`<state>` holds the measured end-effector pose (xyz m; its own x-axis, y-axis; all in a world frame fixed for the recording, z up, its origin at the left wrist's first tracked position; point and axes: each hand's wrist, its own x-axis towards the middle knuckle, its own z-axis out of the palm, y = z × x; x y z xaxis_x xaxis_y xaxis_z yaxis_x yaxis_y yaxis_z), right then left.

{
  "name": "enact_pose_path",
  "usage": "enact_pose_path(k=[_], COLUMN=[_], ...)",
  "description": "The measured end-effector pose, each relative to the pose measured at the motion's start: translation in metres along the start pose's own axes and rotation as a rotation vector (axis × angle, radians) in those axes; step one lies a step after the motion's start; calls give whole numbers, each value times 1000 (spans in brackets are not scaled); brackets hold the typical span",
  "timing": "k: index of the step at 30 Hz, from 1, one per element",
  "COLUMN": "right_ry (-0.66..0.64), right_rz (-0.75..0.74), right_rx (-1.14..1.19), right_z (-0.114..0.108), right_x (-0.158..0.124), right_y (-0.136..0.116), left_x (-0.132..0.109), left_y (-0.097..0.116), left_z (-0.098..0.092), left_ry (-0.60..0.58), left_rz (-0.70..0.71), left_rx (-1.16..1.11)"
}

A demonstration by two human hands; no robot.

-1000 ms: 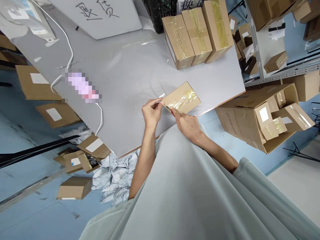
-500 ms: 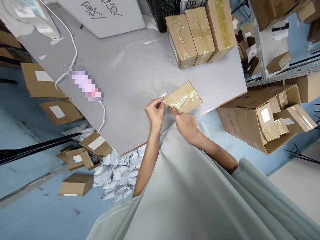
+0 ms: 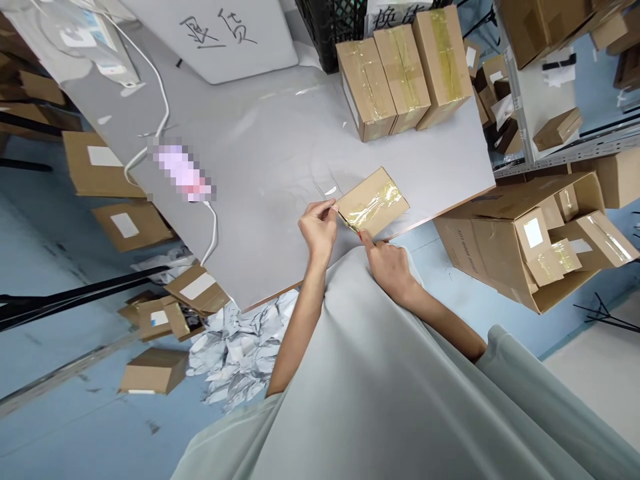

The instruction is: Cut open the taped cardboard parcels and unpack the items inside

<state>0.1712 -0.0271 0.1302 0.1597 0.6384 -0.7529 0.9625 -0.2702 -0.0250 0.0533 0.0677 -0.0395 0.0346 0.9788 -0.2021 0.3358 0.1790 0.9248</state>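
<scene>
A small flat cardboard box (image 3: 374,201), shiny with clear tape, lies near the front edge of the grey table (image 3: 270,153). My left hand (image 3: 319,230) is closed, its fingertips pinching at the box's near-left corner. My right hand (image 3: 393,267) is closed round a small cutter (image 3: 350,223), whose thin blade lies along the box's near edge between the two hands. Most of the cutter's handle is hidden in my fist.
Three taped boxes (image 3: 403,70) stand in a row at the table's back, beside a black crate (image 3: 333,23). A white cable (image 3: 160,127) and a written board (image 3: 225,33) lie at the left. An open carton (image 3: 500,230) of small boxes stands at the right. Crumpled paper (image 3: 235,340) and boxes litter the floor.
My right hand has drawn back along the box's near edge toward me, and the cutter's red handle no longer shows. My left hand keeps its pinch at the corner.
</scene>
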Motion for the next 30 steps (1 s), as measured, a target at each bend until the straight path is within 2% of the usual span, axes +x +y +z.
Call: enact_pose_path(k=[6,11,15,19,23,26,30], right_ry=[27,9,124,359,519,514,442], right_rz=[-21,14,39,46,-73,-130,-140], right_rx=[9,7,147,355,474,495,484], right_z=[22,29,33,31,19,9,7], right_x=[3,-19,-23,10,59,84,92], right_y=[13,25,43,69,84,86,87], left_x=[3,7,-9,-34,-40,-37,-36], left_y=[-6,-10,-9,-10,-13,-11,-2], left_z=[1,-1,-8,-10,-2,6,15], left_ry=[-11,-42,-114,-217,-240,-200,-119], left_rz=[52,77,84,-35,-133,-166,-131], left_rx=[-16,-37,-60,-65,-73,-93,-17])
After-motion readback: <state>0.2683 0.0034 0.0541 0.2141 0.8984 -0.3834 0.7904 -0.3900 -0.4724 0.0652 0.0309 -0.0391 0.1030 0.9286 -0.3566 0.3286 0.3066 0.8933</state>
